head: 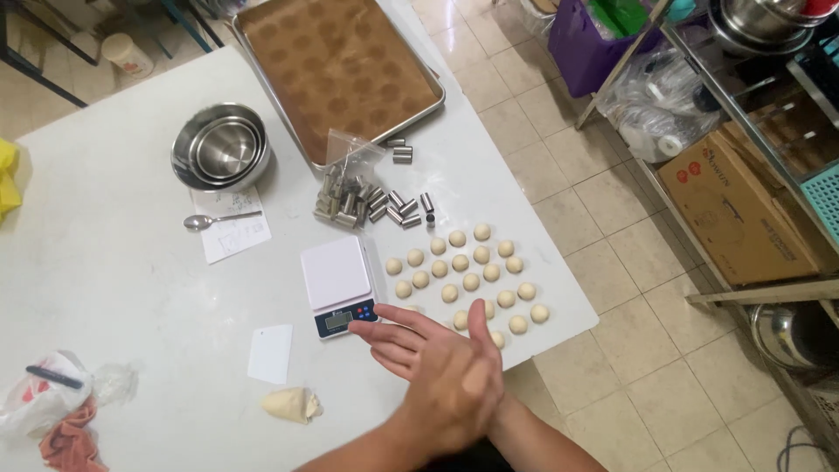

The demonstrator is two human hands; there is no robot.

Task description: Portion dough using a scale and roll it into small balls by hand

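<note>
My two hands are pressed palm to palm over the near edge of the white table [131, 288]. My left hand [463, 385] lies on top with its fingers pointing away from me. My right hand [389, 341] is underneath, its fingers reaching left toward the front of a small white digital scale [336, 284]. Whatever may be between the palms is hidden. Several small pale dough balls [472, 271] sit in rows just beyond my hands. A lump of pale dough [293, 405] and a white plastic scraper [269, 354] lie to the left.
Several short metal tubes [384, 208] lie by a clear bag [350, 162]. Behind them is a baking tray [437, 100] lined with brown paper. Nested steel bowls [220, 147], a spoon [218, 218] on paper, and a crumpled bag [52, 398] are on the left. A cardboard box [734, 210] stands by the shelving on the right.
</note>
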